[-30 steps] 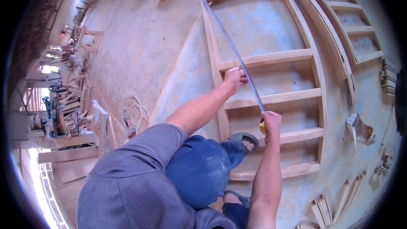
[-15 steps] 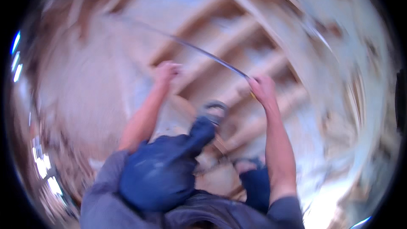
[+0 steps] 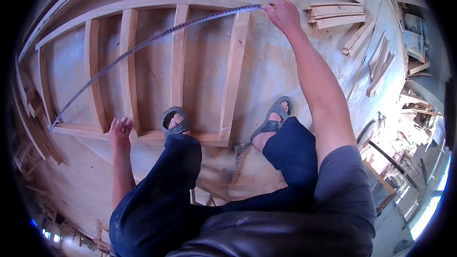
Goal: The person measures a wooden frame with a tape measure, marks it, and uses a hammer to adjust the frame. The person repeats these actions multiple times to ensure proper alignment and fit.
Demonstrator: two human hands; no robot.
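Observation:
A ladder-like wooden frame (image 3: 178, 52) with several crosspieces lies flat on the floor. Above it, a long tape measure blade (image 3: 127, 53) bows from the far right corner to the near left corner, where its tip meets the wood. My right hand (image 3: 284, 15) is closed around the tape measure at the blade's right end; the case is mostly hidden by my fingers. Beside the frame's near rail (image 3: 200, 136), my left hand (image 3: 120, 132) holds nothing, its fingers loosely bent and a little apart.
My left sandalled foot (image 3: 176, 121) is at the near rail; my right foot (image 3: 275, 116) stands right of the frame. Stacked wooden strips (image 3: 335, 13) lie at the far right, with more pieces (image 3: 380, 64) beyond. Long boards (image 3: 31, 109) lie along the left side.
The view has turned and sharpened. My right hand is now farther out to the right with the tape, whose blade spans the frame. My left hand is lower, by the near rail.

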